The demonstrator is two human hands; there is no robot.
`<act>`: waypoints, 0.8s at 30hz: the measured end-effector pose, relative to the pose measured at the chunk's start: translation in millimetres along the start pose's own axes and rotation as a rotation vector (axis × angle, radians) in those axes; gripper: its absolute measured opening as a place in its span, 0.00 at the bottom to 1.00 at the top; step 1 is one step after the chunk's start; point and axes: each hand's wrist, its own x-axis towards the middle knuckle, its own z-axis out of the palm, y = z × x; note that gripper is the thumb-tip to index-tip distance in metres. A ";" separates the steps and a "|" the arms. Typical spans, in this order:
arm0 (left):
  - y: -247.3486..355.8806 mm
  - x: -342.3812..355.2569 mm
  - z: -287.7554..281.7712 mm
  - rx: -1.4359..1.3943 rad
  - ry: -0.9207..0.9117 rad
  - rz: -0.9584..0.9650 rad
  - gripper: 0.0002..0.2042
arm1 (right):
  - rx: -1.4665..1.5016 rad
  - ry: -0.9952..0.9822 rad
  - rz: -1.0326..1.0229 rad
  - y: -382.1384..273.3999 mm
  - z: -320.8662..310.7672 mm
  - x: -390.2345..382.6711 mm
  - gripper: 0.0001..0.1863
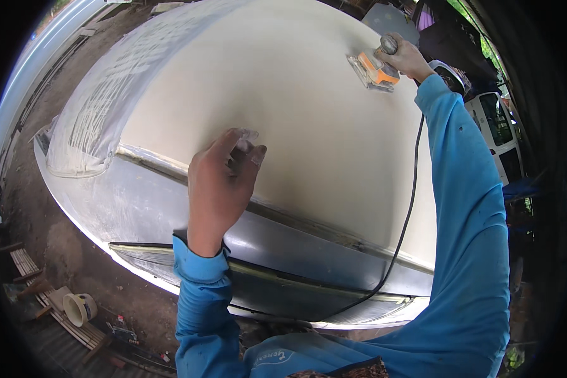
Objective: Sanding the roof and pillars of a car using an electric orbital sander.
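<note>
A pale cream car roof curves up in front of me, with a smooth, matte surface. At its far right, my right hand is closed round an orange electric sander, whose flat pad sits on the roof. A black power cord runs from the sander down the roof toward my body. My left hand is held over the near left part of the roof, its fingers loosely curled with a gap to the thumb. White dust coats its fingertips, and I see nothing held in it.
Streaked plastic sheeting covers the glass at the left. Side windows line the car's near edge. On the ground at lower left are a white bucket and wooden slats. A white vehicle stands beyond my right arm.
</note>
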 end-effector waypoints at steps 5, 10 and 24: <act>2.7 -0.1 -2.5 0.090 -0.024 0.056 0.10 | 0.015 0.011 -0.131 -72.4 8.8 50.5 0.40; -3.1 -0.3 -3.9 0.179 -0.039 0.160 0.11 | 0.146 -0.023 -0.299 -142.8 15.5 87.6 0.28; -2.8 -8.9 -7.9 0.043 0.001 -0.018 0.13 | 0.102 0.056 -0.089 3.9 30.0 74.9 0.33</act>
